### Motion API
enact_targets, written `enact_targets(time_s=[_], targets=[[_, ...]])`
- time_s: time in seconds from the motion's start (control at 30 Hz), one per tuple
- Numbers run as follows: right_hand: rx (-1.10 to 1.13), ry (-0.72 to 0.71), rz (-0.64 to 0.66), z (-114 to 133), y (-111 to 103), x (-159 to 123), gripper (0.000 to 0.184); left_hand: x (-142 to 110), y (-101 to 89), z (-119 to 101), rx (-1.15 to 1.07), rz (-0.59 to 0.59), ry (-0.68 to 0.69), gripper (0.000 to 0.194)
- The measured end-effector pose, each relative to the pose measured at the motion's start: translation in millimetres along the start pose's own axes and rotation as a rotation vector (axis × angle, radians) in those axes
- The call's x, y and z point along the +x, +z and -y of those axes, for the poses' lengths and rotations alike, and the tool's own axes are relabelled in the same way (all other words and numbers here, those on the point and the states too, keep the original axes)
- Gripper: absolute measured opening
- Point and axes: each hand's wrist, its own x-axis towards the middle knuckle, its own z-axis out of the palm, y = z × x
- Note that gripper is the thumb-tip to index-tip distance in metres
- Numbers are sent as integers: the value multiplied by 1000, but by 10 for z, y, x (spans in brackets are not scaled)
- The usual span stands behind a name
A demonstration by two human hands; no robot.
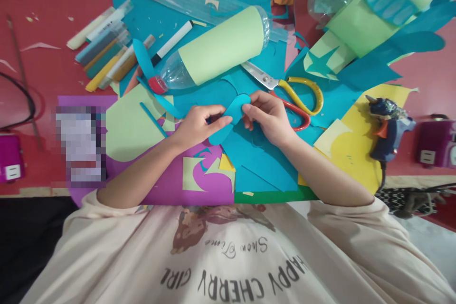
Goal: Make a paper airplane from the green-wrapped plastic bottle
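Observation:
A blue paper cutout [235,110] with rounded ends is held between my two hands. My left hand [199,125] pinches its lower left part between thumb and fingers. At its upper right end, the fingertips of my right hand [266,115] close on the edge. Just beyond lies a clear plastic bottle [228,42] on its side, wrapped in pale green paper, its red cap [157,84] toward the left. Scissors [276,84] with one yellow and one red handle rest beside my right hand, their blades partly under the bottle.
Several markers [107,52] lie in a bunch at the upper left. A blue hot glue gun [389,128] sits on yellow paper [356,152] at the right. Blue sheets [270,166] and paper scraps [203,173] cover the middle. A phone [80,145] lies at the left.

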Motion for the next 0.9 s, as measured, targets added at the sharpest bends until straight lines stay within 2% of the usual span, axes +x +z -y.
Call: enact_targets(time_s=[0.9], targets=[[3,12,-22,-9,2,-15,44,2,8,16,1,-22,-5,45]])
